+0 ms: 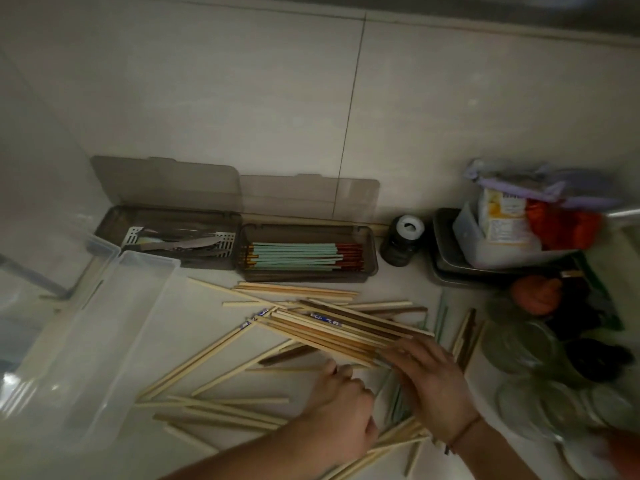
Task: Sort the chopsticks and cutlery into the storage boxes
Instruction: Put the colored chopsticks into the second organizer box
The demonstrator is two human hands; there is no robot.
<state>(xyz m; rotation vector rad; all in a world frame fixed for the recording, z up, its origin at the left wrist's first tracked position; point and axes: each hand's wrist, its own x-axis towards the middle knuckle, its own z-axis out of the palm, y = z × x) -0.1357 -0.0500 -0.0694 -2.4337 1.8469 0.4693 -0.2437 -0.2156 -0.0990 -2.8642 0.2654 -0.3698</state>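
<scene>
Several loose wooden chopsticks [322, 327] lie scattered on the white counter, some pale, some brown. My right hand [427, 374] lies over the right end of a bundle of them, fingers curved on the sticks. My left hand [341, 400] rests among the chopsticks just left of it, fingers curled; what it holds is hidden. At the back wall stand two grey storage boxes with lids up: the left box [110, 223] has metal cutlery, the right box [369, 252] has teal and red chopsticks. A clear plastic box [104, 323] lies empty at the left.
A dark jar with a white lid [403, 244] stands right of the boxes. Metal trays [446, 261] hold a plastic container and bags at the back right. Glass jars and lids [530, 348] crowd the right edge. Another clear bin [41, 271] sits far left.
</scene>
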